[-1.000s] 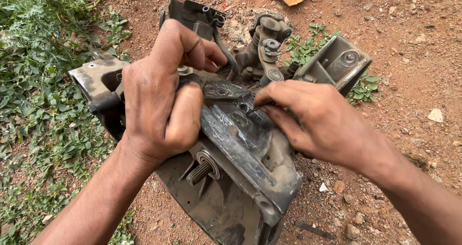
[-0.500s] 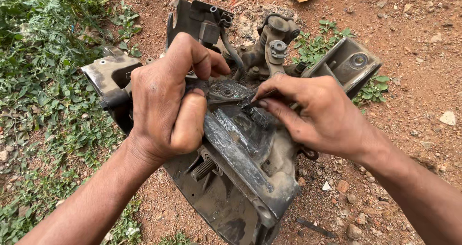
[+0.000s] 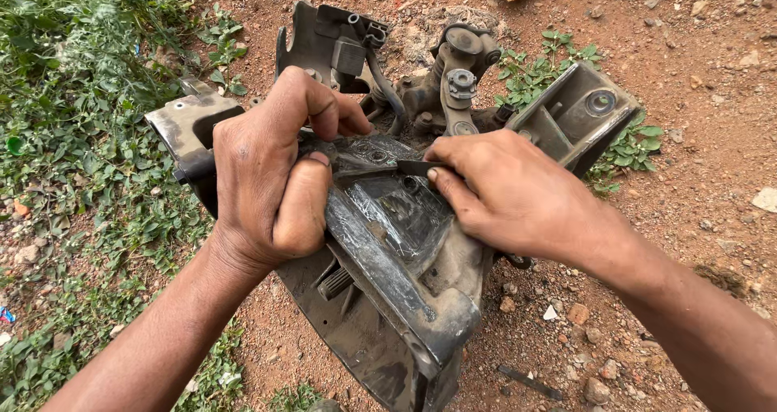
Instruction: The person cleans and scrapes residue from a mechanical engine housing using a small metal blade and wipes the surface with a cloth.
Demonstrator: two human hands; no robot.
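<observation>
The left hand (image 3: 271, 177) is curled up tight, its fingers (image 3: 324, 108) wrapped over the top edge of a big, dirty metal car part (image 3: 388, 258). The thumb presses against the side of that part. The right hand (image 3: 518, 197) has its fingers close together, pinching a thin dark flat tool (image 3: 388, 172). The tool lies almost flat and points to the left, toward the left hand, with its tip on the shiny scraped top of the part.

The metal car part lies on the red dirt ground (image 3: 696, 80). Its long side runs from the far end, near the top of the view, down to the near end at the bottom. The near end is a thick rounded lip. The far end has levers and a round knob (image 3: 461, 80) sticking up. Green weeds (image 3: 73, 96) grow along the left side of the ground. Small stones (image 3: 579, 313) lie near the right arm.
</observation>
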